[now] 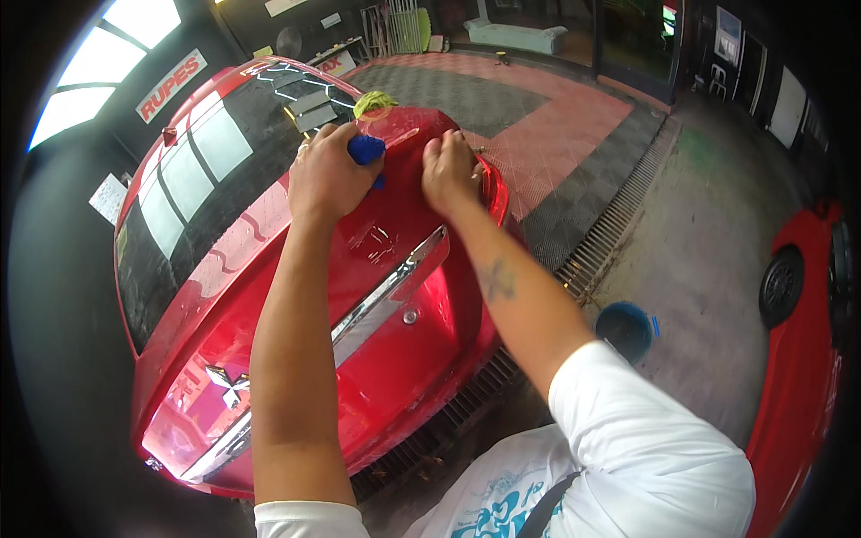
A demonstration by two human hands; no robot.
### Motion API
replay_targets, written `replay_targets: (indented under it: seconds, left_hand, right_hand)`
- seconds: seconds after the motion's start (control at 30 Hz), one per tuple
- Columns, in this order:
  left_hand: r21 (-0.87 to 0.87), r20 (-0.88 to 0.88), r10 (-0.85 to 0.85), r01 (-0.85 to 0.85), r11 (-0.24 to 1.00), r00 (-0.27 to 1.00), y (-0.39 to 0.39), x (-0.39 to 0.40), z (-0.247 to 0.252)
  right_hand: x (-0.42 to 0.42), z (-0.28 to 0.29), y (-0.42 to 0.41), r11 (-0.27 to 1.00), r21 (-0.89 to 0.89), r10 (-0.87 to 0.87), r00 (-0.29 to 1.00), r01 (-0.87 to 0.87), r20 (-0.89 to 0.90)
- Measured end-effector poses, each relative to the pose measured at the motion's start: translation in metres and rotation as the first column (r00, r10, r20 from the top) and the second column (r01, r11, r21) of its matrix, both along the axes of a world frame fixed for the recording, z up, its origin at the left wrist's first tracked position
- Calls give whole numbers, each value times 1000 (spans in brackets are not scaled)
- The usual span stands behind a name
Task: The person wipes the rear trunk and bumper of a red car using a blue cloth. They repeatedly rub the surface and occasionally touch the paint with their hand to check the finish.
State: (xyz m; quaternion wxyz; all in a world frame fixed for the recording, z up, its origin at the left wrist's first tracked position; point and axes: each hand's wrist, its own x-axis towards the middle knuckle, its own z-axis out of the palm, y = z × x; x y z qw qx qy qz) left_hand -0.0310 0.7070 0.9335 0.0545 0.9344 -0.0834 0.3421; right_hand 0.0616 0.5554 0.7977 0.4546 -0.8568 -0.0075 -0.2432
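Note:
My left hand (334, 173) is closed around a blue cloth or pad (367, 149) above the trunk lid of a red Mitsubishi sedan (417, 323). My right hand (451, 171) rests at the car's rear corner, beside the lit red tail light (496, 191); its fingertips curl away, so what is under them is hidden. Beyond both hands, a crumpled yellow-green cloth (374, 103) lies on the bodywork. A chrome strip (397, 279) with a lock cylinder (410, 315) below it crosses the lid. The three-diamond emblem (229, 386) shows left of my left forearm.
Water drops dot the body near the rear window (222, 181). A floor drain grate (605, 222) runs behind the car. Right of me stand a blue bucket (625, 329) and another red car (794, 350). Folded racks (397, 27) lean at the far wall.

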Motion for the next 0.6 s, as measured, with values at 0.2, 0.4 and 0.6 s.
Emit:
replay_targets:
  seconds: [0.2, 0.4, 0.6]
  left_hand:
    - [26, -11, 4, -4, 1000, 1000, 10, 0, -4]
    - [-12, -2, 2, -2, 1000, 1000, 3, -3, 1]
    - [15, 7, 0, 0, 1000, 1000, 4, -3, -4]
  right_hand:
    - [-64, -22, 39, 978, -199, 112, 966, -65, 234]
    - [-25, -7, 22, 992, 91, 89, 996, -91, 26]
    - [-9, -8, -7, 993, 55, 101, 995, -102, 27]
